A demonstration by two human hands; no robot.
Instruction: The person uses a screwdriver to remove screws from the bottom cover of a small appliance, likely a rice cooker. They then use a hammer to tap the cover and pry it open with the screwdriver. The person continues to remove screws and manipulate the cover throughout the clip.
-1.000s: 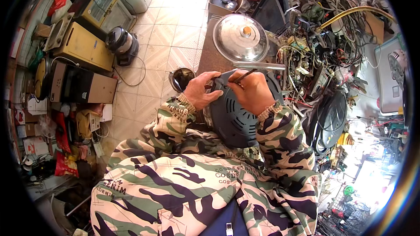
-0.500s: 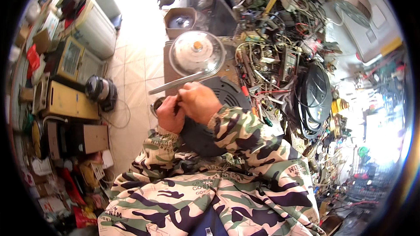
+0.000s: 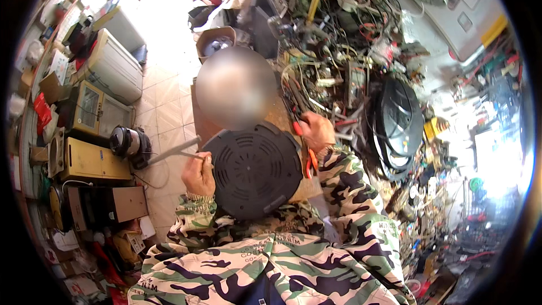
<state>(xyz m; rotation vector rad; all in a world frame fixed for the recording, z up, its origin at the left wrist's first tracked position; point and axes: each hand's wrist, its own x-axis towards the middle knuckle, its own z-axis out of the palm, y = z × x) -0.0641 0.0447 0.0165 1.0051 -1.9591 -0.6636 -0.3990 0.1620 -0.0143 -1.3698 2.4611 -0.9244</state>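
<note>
A heap of cables and electronic parts [image 3: 347, 20] spreads over the far right, the largest thing in view. On the left, pale floor tiles [image 3: 172, 101] run away from the person, past a cream cabinet [image 3: 113, 65] and a yellow cabinet [image 3: 93, 161]. The person's camouflage jacket [image 3: 226, 260] fills the lower middle.

A brown board [image 3: 208, 116] is the work surface ahead, and a black shell-like part [image 3: 398, 116] leans beside the heap. The black slotted base [image 3: 251, 172] lies at the near end of the board, close against the person's front, its vents facing up and its rim broken by small raised tabs. Just beyond it is a round shape [image 3: 237, 87], too blurred for its details to show. A dark and silver pot-like appliance [image 3: 131, 141] stands on the tiles, well apart from the board.

The left hand [image 3: 199, 176] is at the base's left edge, fingers curled in and thumb up; whether it grips the rim or the grey bar [image 3: 172, 152] cannot be told. That bar slants out leftward over the floor. The right hand [image 3: 317, 131] is to the right of the base, partly closed with bent fingers, at a red handle [image 3: 297, 128]; a firm hold on it cannot be made out. Smaller orange handles [image 3: 311, 164] lie just below that hand, near the base's right edge.
</note>
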